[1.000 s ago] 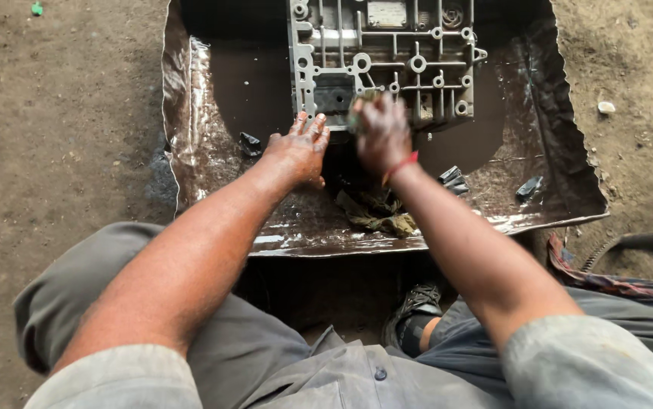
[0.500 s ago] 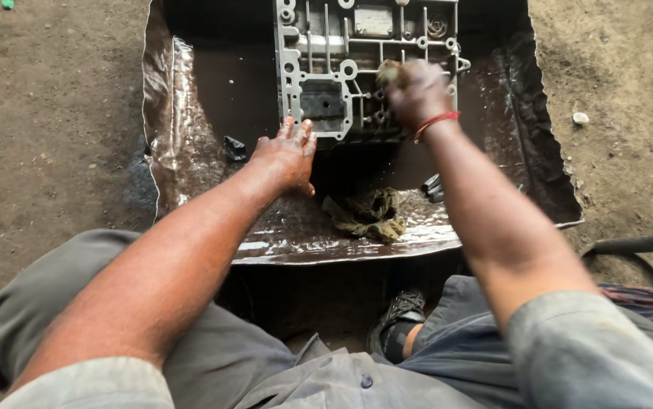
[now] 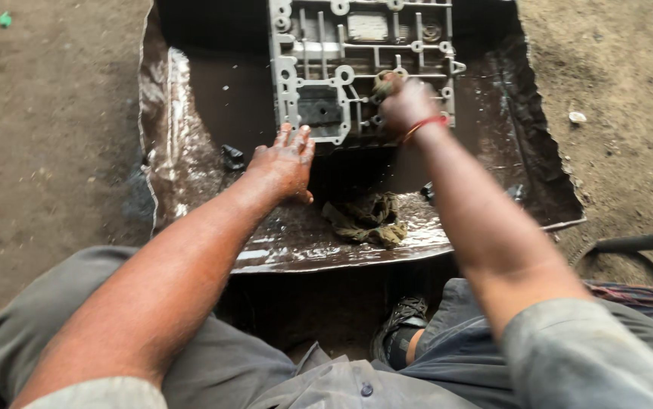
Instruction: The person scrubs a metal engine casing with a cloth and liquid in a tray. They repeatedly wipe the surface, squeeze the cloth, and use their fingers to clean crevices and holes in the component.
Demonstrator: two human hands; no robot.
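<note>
A grey cast-metal engine part with ribs and round bosses lies in a wide, oily metal tray on the ground. My left hand rests flat, fingers apart, at the part's near left corner. My right hand, with a red band at the wrist, is closed around a small dirty rag and presses it onto the part's right side.
A crumpled greasy cloth lies in the tray near its front edge. Small dark pieces sit in the oily liquid to the left. Bare dirt ground surrounds the tray. A dark hose curves at the right.
My right hand has moved away from me, from the part's near edge up onto its right side, with the rag. My left hand has stayed at the near left corner.
</note>
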